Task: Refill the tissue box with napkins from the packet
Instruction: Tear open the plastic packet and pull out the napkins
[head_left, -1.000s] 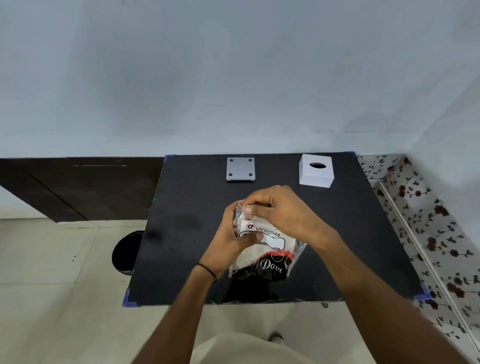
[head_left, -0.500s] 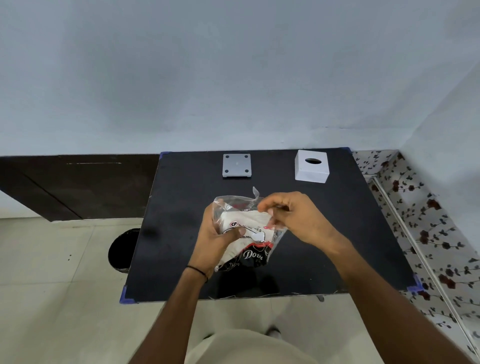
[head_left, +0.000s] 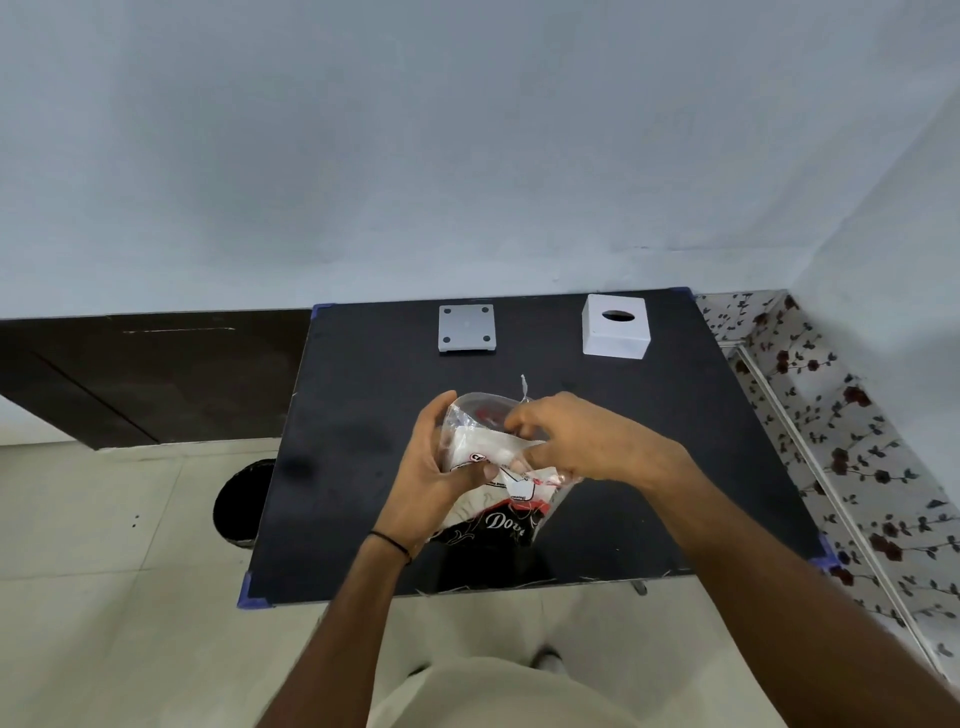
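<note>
A clear plastic napkin packet (head_left: 493, 499) with white napkins and a black and red printed base is held above the middle of the black table (head_left: 649, 467). My left hand (head_left: 434, 467) grips its left side, thumb across the front. My right hand (head_left: 576, 441) is at the packet's open top, fingers pinching the plastic and reaching into the mouth. The white tissue box (head_left: 615, 327) with an oval slot on top stands at the table's far right, well apart from both hands.
A flat grey square plate (head_left: 466, 327) with corner holes lies at the table's far middle. A black round bin (head_left: 241, 504) sits on the floor to the left. A dark counter runs along the left, a flowered ledge (head_left: 852, 452) along the right.
The packet's top has been pulled open wider, and my right hand's fingers have moved from the top edge into its mouth. The view shifted slightly.
</note>
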